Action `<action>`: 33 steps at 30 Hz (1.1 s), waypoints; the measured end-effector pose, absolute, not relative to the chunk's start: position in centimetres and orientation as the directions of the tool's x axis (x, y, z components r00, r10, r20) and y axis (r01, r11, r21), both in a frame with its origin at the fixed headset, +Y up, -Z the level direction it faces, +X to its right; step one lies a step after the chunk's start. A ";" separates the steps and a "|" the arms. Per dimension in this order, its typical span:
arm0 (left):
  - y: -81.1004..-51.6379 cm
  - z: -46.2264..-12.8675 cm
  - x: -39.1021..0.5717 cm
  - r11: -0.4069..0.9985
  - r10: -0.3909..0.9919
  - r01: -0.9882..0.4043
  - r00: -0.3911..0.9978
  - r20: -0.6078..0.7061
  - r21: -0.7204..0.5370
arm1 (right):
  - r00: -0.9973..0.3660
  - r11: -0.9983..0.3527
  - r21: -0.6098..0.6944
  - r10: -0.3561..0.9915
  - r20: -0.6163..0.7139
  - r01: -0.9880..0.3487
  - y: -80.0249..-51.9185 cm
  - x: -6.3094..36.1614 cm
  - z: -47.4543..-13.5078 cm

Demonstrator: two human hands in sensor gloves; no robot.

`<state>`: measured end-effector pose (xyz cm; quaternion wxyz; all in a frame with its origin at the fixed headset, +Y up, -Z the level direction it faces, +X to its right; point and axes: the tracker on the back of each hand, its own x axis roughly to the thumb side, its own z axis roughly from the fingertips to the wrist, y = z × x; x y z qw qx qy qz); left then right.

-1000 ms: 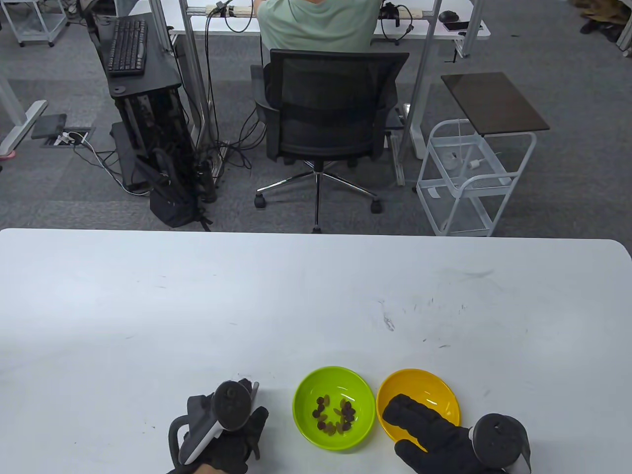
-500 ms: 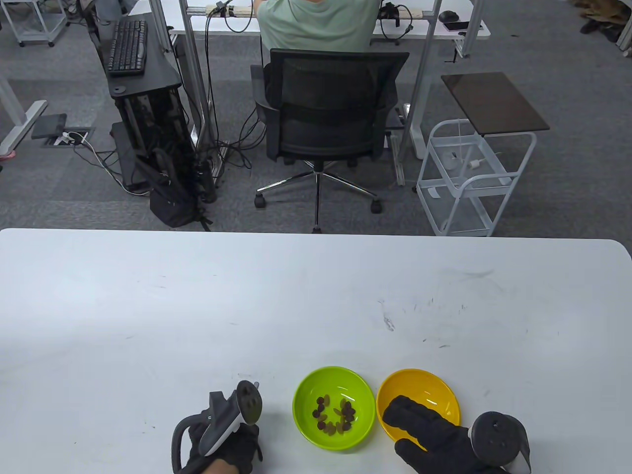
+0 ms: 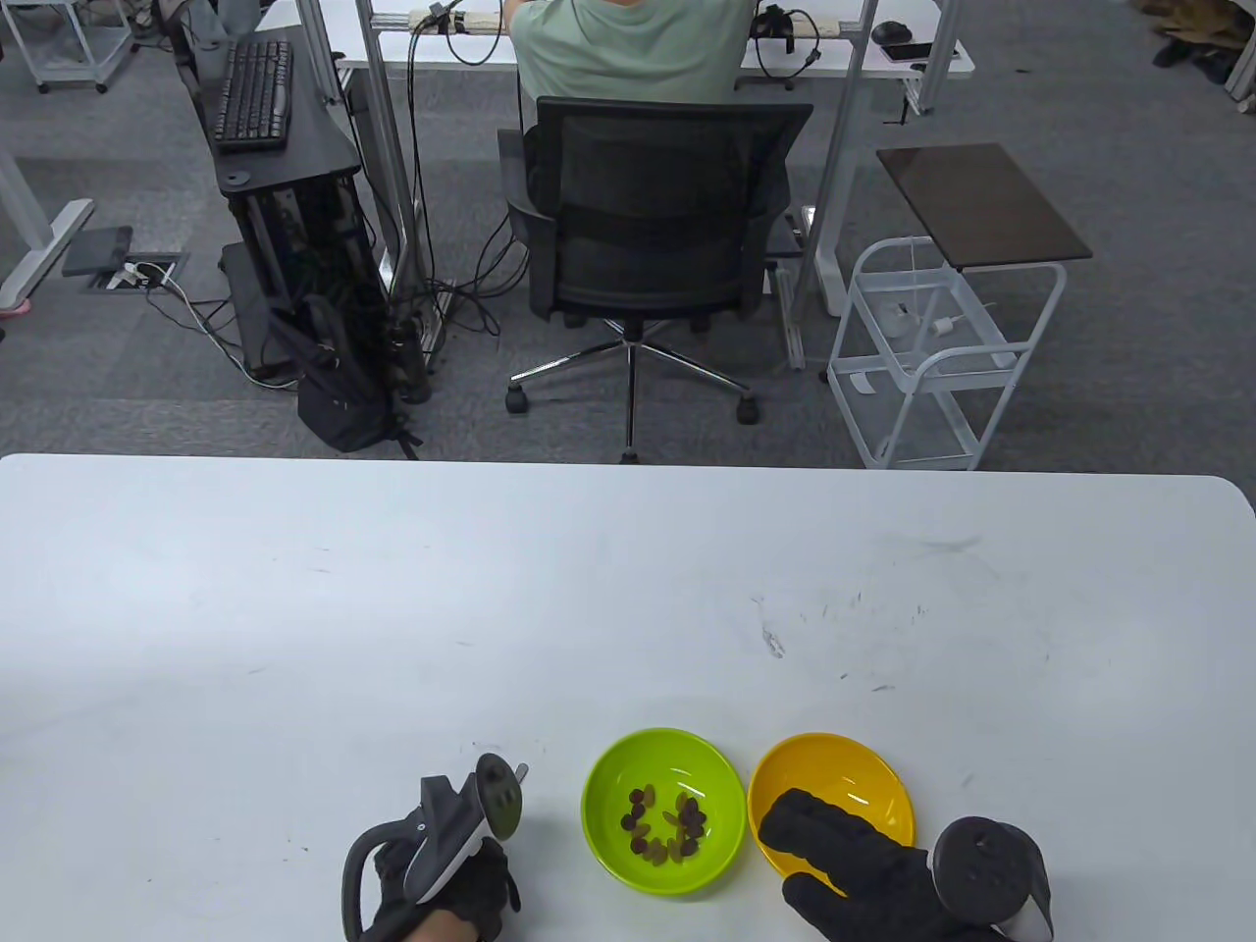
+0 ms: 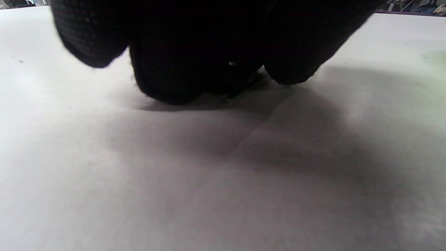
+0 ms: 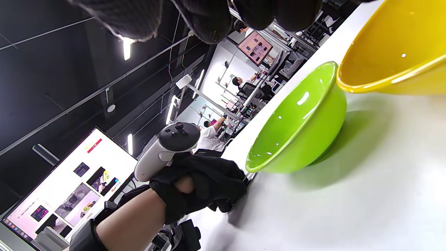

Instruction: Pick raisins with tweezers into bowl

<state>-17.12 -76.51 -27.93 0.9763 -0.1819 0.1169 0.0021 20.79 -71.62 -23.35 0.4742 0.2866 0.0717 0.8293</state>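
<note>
Since a second ago the left hand (image 3: 446, 883) has rolled so its tracker (image 3: 461, 824) tips toward the green bowl (image 3: 664, 811); right hand unchanged. Raisins (image 3: 665, 829) sit in a loose cluster at the bottom of the green bowl, well apart from the left hand, which is on the table (image 3: 392, 608) left of the bowl. A thin metal tip, likely the tweezers (image 3: 521, 771), pokes out just beyond the left tracker, left of the green bowl's rim. Left wrist view shows the left fingers (image 4: 167, 69) curled down at the tabletop with a sliver of metal under them; can't tell if they actually grip it. Yellow bowl (image 3: 863, 775) is just right of the green bowl, rims nearly touching, no raisins visible in its exposed part. Right hand (image 3: 863, 873) lies flat over the near edge of the yellow bowl, fingers (image 3: 800, 819) stretched out and together, holding nothing.
</note>
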 end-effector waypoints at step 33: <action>-66.5 -26.8 -8.2 0.920 0.388 -0.386 0.921 -0.036 0.064 | -0.414 -0.506 0.311 0.853 0.319 -0.805 -71.5 22.2 -24.5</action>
